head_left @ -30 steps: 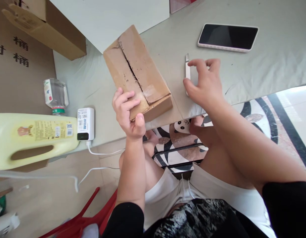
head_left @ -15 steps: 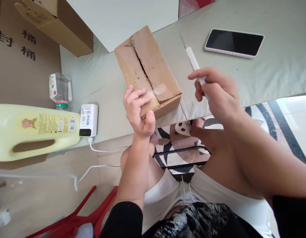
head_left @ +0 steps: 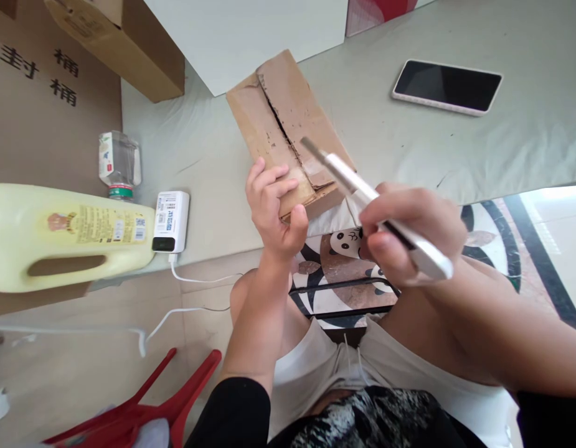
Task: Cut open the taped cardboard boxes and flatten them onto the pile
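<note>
A small brown cardboard box lies tilted on the cloth-covered surface, with a dark, torn seam along its top between the two flaps. My left hand grips its near left corner, fingers on the top and thumb at the near end. In my right hand is a white utility knife, its blade out and pointing up and left. From this view the blade tip overlaps the box's top close to the seam; whether it touches the cardboard I cannot tell.
A phone lies at the far right. To the left stand a clear bottle, a white power bank with a cable, a yellow jug and larger cartons. A red plastic chair is below left.
My right hand has turned the knife and brought it nearer, so its blade now slants across the box. The left hand keeps its hold on the box.
</note>
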A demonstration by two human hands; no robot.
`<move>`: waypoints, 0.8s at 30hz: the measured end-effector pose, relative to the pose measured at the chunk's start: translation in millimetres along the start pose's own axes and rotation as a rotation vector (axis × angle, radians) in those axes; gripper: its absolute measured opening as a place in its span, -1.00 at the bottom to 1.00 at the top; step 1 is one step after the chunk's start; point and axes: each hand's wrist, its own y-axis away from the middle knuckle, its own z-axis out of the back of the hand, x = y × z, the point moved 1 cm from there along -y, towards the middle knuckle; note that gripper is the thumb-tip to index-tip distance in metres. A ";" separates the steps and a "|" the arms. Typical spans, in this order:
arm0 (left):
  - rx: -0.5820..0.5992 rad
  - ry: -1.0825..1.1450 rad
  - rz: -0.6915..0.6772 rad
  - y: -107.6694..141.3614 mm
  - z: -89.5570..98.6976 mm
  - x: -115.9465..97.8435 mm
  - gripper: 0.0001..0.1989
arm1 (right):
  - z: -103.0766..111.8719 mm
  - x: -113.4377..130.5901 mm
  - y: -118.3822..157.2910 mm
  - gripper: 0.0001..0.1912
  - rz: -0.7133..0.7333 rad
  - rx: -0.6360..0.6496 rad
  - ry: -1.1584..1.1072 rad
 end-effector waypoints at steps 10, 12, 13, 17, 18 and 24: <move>-0.088 -0.012 -0.128 -3.1 -1.6 -3.0 -0.72 | -7.0 18.2 -0.7 -0.88 0.142 0.065 0.318; -0.100 -0.023 -0.132 -3.4 -1.6 -3.8 -0.72 | -8.5 21.3 1.8 -0.85 0.150 0.071 0.371; -0.106 -0.023 -0.130 -3.5 -1.6 -4.3 -0.72 | -9.7 23.3 2.8 -0.85 0.153 0.073 0.395; -0.104 0.008 -0.110 -3.8 -1.9 -4.7 -0.74 | -16.0 30.6 5.1 -0.87 0.084 0.074 0.420; -0.100 0.015 -0.105 -3.7 -2.2 -4.0 -0.74 | -17.7 31.6 5.4 -0.82 0.068 0.081 0.421; -0.132 -0.046 -0.152 -1.6 -2.8 0.3 -0.73 | -21.9 32.5 8.9 -0.77 0.037 0.151 0.412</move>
